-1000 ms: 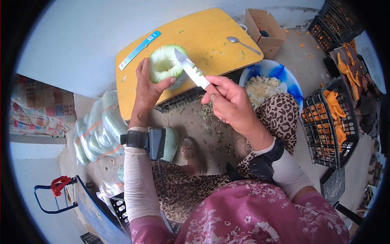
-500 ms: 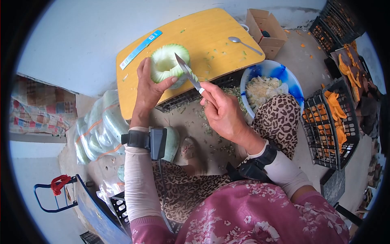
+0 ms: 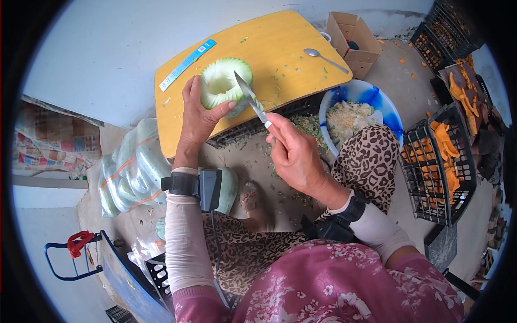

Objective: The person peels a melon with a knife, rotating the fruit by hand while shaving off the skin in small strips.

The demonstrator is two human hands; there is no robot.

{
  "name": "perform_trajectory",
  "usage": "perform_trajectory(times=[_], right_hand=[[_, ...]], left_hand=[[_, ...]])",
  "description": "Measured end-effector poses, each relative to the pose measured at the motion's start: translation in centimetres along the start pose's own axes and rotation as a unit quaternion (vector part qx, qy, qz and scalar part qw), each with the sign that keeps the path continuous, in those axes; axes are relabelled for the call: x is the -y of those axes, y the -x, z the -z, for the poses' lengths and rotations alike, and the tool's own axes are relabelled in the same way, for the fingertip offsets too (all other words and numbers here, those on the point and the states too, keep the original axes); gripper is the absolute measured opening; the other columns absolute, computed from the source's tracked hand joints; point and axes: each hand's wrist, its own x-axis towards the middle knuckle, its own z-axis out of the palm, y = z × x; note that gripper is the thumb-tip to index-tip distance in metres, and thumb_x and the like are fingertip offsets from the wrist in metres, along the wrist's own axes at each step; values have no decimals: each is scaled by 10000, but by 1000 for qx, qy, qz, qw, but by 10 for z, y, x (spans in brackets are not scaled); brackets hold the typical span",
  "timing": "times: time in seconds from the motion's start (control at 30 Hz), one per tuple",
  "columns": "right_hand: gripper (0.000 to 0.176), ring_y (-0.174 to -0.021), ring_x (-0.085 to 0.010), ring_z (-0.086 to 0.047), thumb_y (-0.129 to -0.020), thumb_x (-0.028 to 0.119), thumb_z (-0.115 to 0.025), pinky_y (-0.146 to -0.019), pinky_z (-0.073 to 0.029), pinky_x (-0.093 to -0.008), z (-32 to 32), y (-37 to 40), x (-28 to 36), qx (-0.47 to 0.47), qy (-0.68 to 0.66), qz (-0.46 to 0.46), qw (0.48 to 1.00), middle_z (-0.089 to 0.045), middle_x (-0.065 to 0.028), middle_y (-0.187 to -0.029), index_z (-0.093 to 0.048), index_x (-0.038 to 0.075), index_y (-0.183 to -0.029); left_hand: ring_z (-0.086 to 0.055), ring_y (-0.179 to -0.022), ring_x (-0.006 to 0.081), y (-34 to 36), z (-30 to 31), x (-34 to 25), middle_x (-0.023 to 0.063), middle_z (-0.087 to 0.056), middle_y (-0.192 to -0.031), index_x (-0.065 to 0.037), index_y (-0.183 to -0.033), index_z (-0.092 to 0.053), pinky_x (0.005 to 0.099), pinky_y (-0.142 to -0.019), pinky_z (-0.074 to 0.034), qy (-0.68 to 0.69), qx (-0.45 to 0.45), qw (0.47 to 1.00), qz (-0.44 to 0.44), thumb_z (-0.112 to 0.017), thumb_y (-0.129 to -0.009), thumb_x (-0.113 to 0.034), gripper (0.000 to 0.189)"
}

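Note:
A hollowed pale-green melon (image 3: 215, 99), its rim cut into a row of notches, sits on the yellow table (image 3: 280, 43) near its front edge. My left hand (image 3: 198, 117) grips its near left side, thumb along the front and fingers behind. In my right hand (image 3: 297, 155) is a knife (image 3: 250, 96), held by its pale handle. Its blade points up and left and overlaps the melon's right rim in this view. A bit of green peel shows beside the blade.
On the table lie a blue-and-white strip (image 3: 187, 65), a spoon (image 3: 326, 60) and green scraps. A blue-and-white basin (image 3: 396, 116) holds pale pulp and seeds. A cardboard box (image 3: 361, 54), a black crate (image 3: 431, 185) of orange pieces and bagged melons (image 3: 134, 175) surround the table.
My right hand and the knife have shifted very slightly right, with the blade still at the melon's right rim. My left hand keeps its hold on the melon.

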Motion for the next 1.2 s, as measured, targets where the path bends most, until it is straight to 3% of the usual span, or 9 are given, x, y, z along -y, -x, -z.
perform_trajectory(times=[0.1, 0.2, 0.3, 1.2], right_hand=[[452, -871, -263, -706, -872, -91, -539, -756, -557, -345, -2, -2, -3, -5, 14, 10, 1000, -683, -207, -992, -504, -9, -1315], [450, -864, -260, -703, -871, -91, -539, -756, -557, -339, -3, -5, -5, -7, 21, 12, 1000, -685, -207, -993, -506, -10, -1313], [400, -883, -377, -685, -866, -89, -516, -750, -550, -407, -4, -8, -4, -26, -3, 15, 1000, -658, -245, -963, -508, -39, -1263], [427, -832, -391, -651, -840, -92, -524, -723, -526, -431, -5, -4, -6, -8, 10, 19, 1000, -634, -231, -931, -506, -44, -1265]], left_hand=[[-392, -1350, 355, 0, 1, 1, 233, -311, -1462, 70, -1457, -337, 415, -1108, -386, 11, 9, 1000, 4, -865, -687, -499, 1093], [-375, -1354, 369, -1, 1, -1, 236, -298, -1449, 64, -1453, -333, 425, -1113, -383, 15, 15, 1000, 10, -865, -682, -509, 1098], [-376, -1356, 368, 0, 1, -3, 235, -297, -1450, 65, -1454, -330, 425, -1112, -386, 19, 15, 1000, 14, -864, -682, -512, 1103], [-369, -1362, 364, -1, 2, -4, 230, -296, -1456, 58, -1456, -331, 426, -1119, -378, 16, 20, 999, 25, -864, -675, -518, 1107]])
